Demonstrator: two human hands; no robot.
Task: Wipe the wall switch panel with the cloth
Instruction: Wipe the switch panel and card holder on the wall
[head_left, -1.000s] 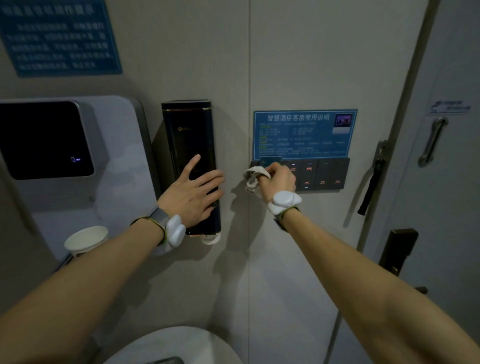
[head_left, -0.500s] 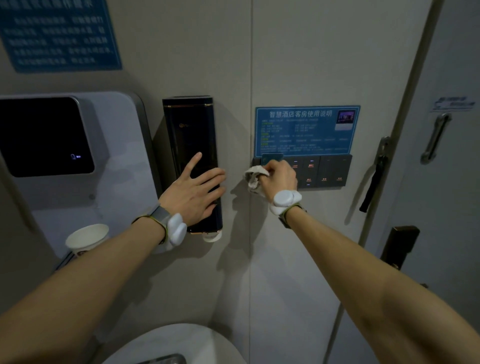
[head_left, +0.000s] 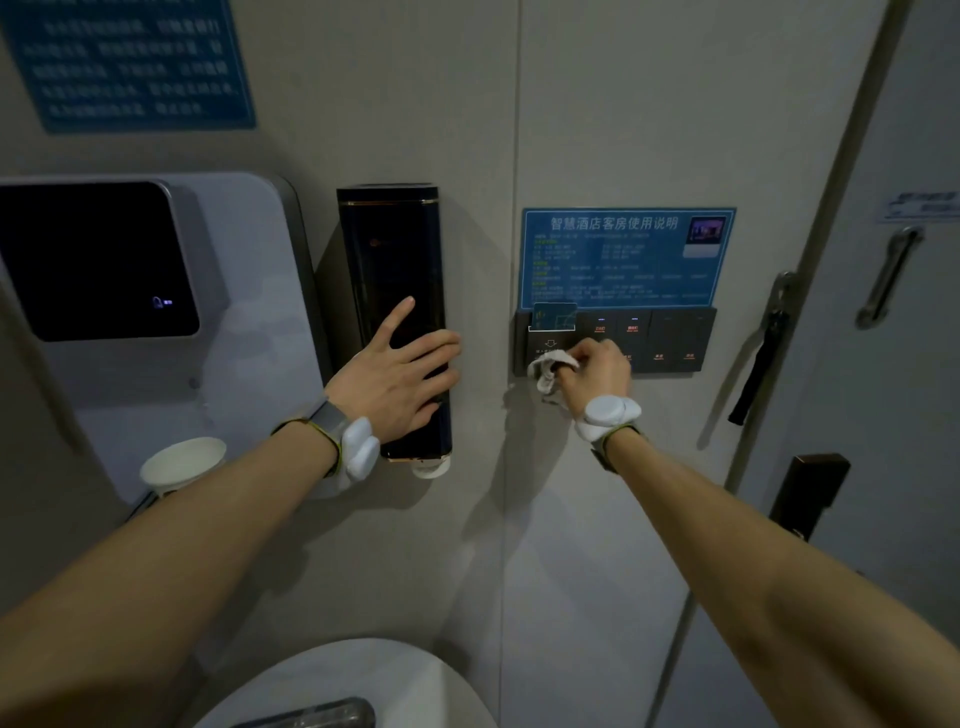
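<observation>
A dark switch panel (head_left: 670, 340) with small lit labels is fixed to the wall below a blue instruction sign (head_left: 623, 257). A key card (head_left: 553, 317) stands in the slot at its left end. My right hand (head_left: 597, 374) is closed around a crumpled white cloth (head_left: 548, 369) and presses it against the lower left part of the panel, just under the card slot. My left hand (head_left: 397, 376) lies flat with fingers spread on a tall black cup dispenser (head_left: 389, 249) left of the panel.
A wall dispenser with a black screen (head_left: 93, 260) is at the left, with a paper cup (head_left: 182, 462) below it. A door with a chain latch (head_left: 763, 353), a metal handle (head_left: 888, 275) and a dark lock (head_left: 808, 493) is at the right. A white rounded lid (head_left: 343, 686) is at the bottom.
My right hand and the cloth have slid a little down and right along the left part of the panel, uncovering the key card. My left hand has stayed on the black dispenser.
</observation>
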